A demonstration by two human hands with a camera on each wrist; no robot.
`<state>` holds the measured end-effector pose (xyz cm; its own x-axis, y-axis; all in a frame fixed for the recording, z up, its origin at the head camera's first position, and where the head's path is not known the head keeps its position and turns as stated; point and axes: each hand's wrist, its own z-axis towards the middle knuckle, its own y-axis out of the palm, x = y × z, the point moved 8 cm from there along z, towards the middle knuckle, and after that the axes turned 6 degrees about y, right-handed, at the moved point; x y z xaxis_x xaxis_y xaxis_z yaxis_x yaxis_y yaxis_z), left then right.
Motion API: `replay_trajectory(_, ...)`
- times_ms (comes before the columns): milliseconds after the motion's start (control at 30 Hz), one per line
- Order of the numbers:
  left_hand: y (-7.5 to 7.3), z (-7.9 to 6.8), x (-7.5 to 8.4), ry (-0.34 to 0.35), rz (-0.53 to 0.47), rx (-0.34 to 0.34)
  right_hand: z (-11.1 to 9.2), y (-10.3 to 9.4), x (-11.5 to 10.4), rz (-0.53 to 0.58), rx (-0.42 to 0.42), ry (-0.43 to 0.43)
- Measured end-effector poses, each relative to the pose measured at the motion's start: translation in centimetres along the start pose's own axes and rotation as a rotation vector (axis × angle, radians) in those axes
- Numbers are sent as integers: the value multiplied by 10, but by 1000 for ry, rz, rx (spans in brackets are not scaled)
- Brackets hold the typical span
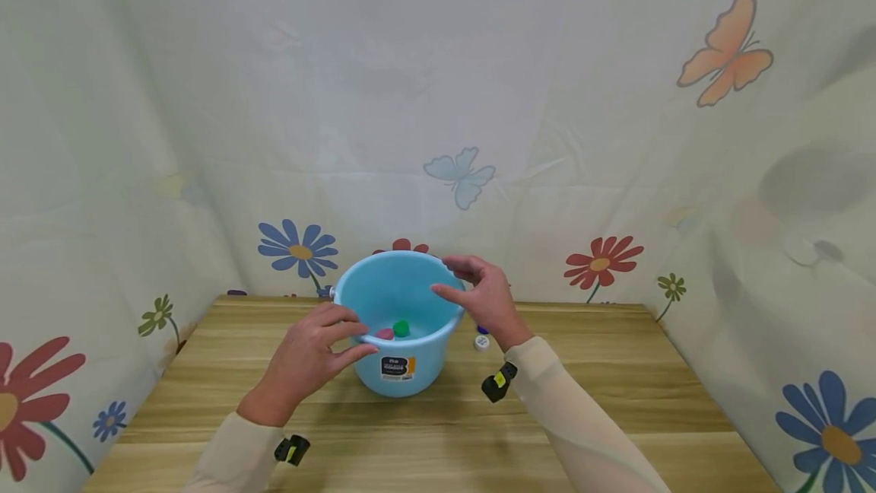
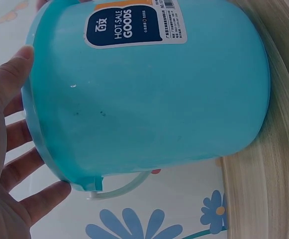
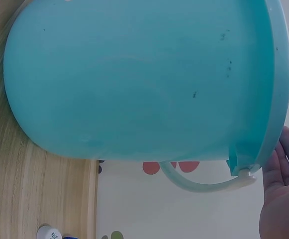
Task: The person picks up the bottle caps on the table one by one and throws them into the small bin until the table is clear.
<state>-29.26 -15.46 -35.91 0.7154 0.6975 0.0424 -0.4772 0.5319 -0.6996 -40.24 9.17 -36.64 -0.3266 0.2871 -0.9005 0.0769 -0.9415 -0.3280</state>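
Observation:
A light blue plastic bucket (image 1: 433, 364) stands upright on the wooden table, its label facing the person. My left hand (image 1: 311, 356) is at the near left of the rim, the thumb on the outer side and spread fingers reaching over it. Around the right of the rim is my right hand (image 1: 489, 299), with its thumb well apart from the fingers. In the right wrist view its fingers (image 3: 288, 157) are beside the rim, partly hidden by it. Inside the bucket lie a pink piece (image 1: 385, 334) and a green piece (image 1: 401, 328). A pale handle (image 3: 199, 186) hangs at the far side.
Right of the bucket, a small white round piece (image 1: 482, 342) lies on the wooden table (image 1: 588, 379). A dark blue piece (image 1: 482, 329) is just behind it, partly hidden by the right hand. A flowered curtain (image 1: 356, 97) hangs behind the table and along both sides.

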Motion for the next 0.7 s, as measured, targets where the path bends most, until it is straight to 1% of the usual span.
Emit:
replay_trajectory(467, -1, 2, 2, -21, 12, -15, -2, -15, 6, 25, 20, -14)
replay_trajectory(700, -1, 3, 2, -20, 12, -5, -4, -21, 15, 56, 13, 13)
